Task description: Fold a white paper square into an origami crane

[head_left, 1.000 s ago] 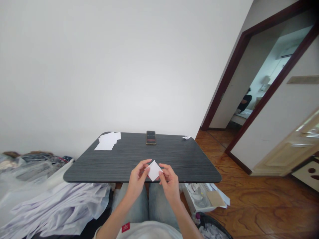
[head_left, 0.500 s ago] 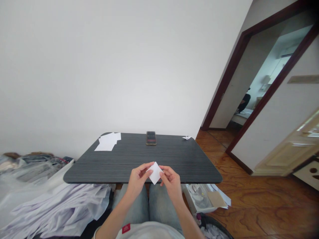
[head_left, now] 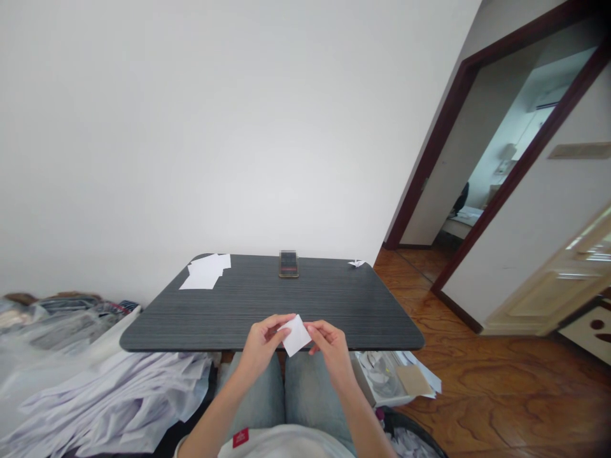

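Observation:
A small white piece of folded paper, roughly square and tilted, is held up over the front edge of the dark table. My left hand pinches its left side between thumb and fingers. At its right edge, the thumb and fingers of my right hand are pressed together on the paper. The fingers behind the paper are partly hidden.
White paper sheets lie at the table's back left. A phone on a stand is at the back middle, and a small folded paper shape at the back right. Under the table's right side is an open box.
The paper has turned slightly between my hands, from a diamond pose to a more tilted square. My left hand has shifted a little to the left with it.

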A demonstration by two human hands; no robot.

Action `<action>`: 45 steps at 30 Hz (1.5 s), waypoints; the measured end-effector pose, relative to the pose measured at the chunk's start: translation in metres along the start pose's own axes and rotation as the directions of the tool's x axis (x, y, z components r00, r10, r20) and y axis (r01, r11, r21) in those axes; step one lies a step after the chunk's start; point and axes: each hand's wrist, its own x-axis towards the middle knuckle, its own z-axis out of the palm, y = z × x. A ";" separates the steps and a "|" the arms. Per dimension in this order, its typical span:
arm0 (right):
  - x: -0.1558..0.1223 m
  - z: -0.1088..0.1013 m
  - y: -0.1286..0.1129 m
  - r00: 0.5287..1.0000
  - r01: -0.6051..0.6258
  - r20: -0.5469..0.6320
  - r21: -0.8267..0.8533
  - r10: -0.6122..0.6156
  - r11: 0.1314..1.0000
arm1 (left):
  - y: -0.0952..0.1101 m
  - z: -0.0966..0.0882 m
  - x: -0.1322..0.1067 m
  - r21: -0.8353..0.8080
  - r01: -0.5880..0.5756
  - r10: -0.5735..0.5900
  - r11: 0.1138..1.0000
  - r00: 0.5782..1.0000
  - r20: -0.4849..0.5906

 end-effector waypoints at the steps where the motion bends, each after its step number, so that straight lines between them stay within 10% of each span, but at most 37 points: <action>1: 0.000 0.000 -0.001 1.000 0.002 -0.004 -0.013 -0.002 1.000 | 0.000 0.000 0.000 0.005 0.005 -0.005 1.000 1.000 0.003; 14: 0.000 -0.003 0.006 0.984 -0.052 0.170 -0.032 0.056 0.998 | -0.002 0.001 0.000 0.015 0.004 -0.006 1.000 0.991 0.133; 18: -0.001 -0.001 0.004 0.984 -0.073 0.164 -0.029 0.077 0.997 | -0.006 0.001 0.000 0.110 -0.080 0.082 0.991 0.997 -0.012; 24: -0.001 0.002 0.008 0.998 -0.044 -0.036 0.069 0.046 0.997 | 0.001 0.003 -0.006 0.483 -0.243 0.298 0.841 0.954 -0.038; 45: -0.009 0.014 0.008 0.996 -0.052 -0.064 0.128 0.061 0.990 | 0.000 0.008 -0.015 0.773 -0.339 0.421 0.537 0.901 0.103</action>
